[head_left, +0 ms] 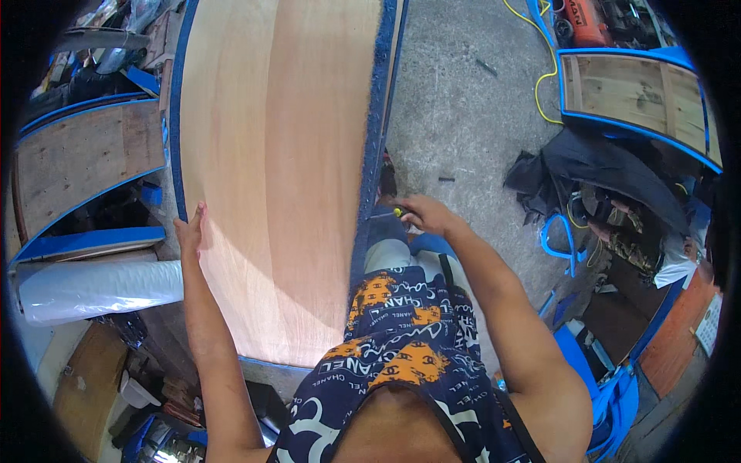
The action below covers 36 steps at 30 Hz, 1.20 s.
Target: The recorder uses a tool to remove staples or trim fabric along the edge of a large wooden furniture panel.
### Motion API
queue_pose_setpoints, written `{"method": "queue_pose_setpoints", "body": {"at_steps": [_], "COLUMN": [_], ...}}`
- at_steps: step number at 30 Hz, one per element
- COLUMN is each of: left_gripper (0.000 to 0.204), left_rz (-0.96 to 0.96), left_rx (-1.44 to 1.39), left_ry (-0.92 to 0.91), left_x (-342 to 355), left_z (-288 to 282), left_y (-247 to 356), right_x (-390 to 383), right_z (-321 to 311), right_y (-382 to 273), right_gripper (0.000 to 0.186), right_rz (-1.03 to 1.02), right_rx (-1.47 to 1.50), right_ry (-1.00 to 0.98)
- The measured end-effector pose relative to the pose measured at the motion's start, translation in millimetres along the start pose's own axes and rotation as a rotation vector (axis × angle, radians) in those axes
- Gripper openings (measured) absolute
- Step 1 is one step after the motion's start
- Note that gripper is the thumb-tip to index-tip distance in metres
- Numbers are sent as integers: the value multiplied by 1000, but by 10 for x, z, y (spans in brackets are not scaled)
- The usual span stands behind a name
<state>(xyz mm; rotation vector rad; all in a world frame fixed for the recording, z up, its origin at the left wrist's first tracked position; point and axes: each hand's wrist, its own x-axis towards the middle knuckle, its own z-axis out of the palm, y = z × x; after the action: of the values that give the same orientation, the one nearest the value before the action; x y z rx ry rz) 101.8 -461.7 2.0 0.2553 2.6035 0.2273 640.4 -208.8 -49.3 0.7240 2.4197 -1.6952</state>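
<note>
A long plywood panel (285,170) stretches away before me, with dark blue fabric along its left and right edges. The fabric on the right edge (374,116) looks frayed. My left hand (193,228) grips the panel's left edge, its thumb side on the wood and some fingers hidden. At the right edge, my right hand (424,214) is closed round a small hand tool (399,211) with a yellow and black end. A thin part seems to reach from it toward the fabric; its exact kind does not show.
A clear plastic roll (100,289) lies left, below a blue-edged wooden panel (93,154). On the right are a black cloth (602,174), another blue-edged panel (633,96) and a yellow hose (544,81). Small dark scraps (447,179) lie on the concrete floor (463,100).
</note>
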Motion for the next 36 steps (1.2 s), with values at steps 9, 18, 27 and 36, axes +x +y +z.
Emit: {"method": "queue_pose_setpoints", "body": {"at_steps": [9,18,27,36], "left_gripper": [128,68,29,29], "left_rz": [52,285,524,621], "left_rx": [-63,139,-162,7], "left_ry": [28,369,-452,-255], "left_x": [58,-856,-2738,-2399], "left_z": [45,324,1271,1299], "left_y": [-55,596,1723,1522], "right_x": [-498,32,-1228,-1071], "right_z": [-212,235,-122,-78], "right_y": [-736,-97,-987,-1395], "right_gripper": [49,42,46,47], "right_rz": [377,0,609,339], "right_rx": [-396,71,18,39], "right_ry": [-22,10,108,141]}}
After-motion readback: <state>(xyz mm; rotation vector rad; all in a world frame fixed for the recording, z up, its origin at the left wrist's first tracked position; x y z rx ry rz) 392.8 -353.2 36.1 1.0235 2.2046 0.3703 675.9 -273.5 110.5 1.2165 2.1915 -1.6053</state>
